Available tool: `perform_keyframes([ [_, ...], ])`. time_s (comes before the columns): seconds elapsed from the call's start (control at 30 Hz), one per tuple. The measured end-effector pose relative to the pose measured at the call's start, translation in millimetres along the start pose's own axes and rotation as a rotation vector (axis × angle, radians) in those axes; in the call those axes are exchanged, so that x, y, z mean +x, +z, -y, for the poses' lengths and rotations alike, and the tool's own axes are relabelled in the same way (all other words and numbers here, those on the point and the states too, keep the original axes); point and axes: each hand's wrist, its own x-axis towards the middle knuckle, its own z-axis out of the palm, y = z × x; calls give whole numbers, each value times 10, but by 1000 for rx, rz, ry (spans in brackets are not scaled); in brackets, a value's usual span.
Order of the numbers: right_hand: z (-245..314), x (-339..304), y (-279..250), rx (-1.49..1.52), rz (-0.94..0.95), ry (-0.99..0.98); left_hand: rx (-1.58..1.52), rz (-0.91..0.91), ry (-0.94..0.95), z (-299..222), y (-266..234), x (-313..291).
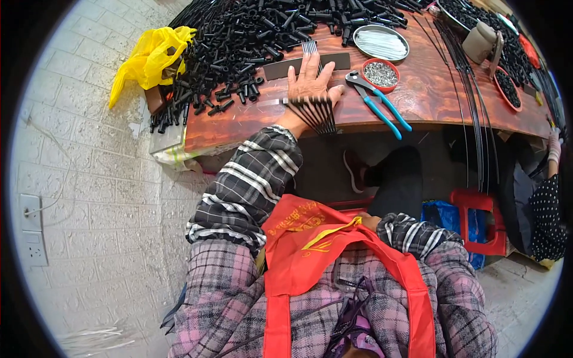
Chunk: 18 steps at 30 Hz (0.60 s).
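Observation:
My left hand (311, 79) lies palm down near the table's front edge, fingers stretched out and apart. Its fingertips reach over a dark flat bar (336, 62) and touch a row of thin silvery rods (309, 48). By the wrist, a fan of thin black rods (320, 116) juts toward the table's edge; I cannot tell whether both sets are the same pieces. Blue-handled pliers (382, 108) rest to the right of this hand. Low in front of my body, my right hand (372, 222) shows only in part beside the red apron (334, 256), its fingers hidden.
Black tubular parts (239, 51) heap up at the left and back. A red bowl of small metal pieces (381, 74) and a round tray of white sticks (380, 43) stand right. Long black rods (471, 113) overhang the edge. A yellow bag (149, 62) hangs left; a co-worker's gloved hand (554, 146) is far right.

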Motion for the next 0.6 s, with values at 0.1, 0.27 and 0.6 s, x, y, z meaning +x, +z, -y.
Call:
perform_keyframes([
  [0.1,-183,110,324,89,-26,41,-24,41,-25,-1,-56,-16],
  [0.27,-392,375,730,228,-64,114,-14,35,-25,9,-89,-43],
  [0.6,-275,720,653,343,-161,355,-29,44,-16,-10,-73,-27],
])
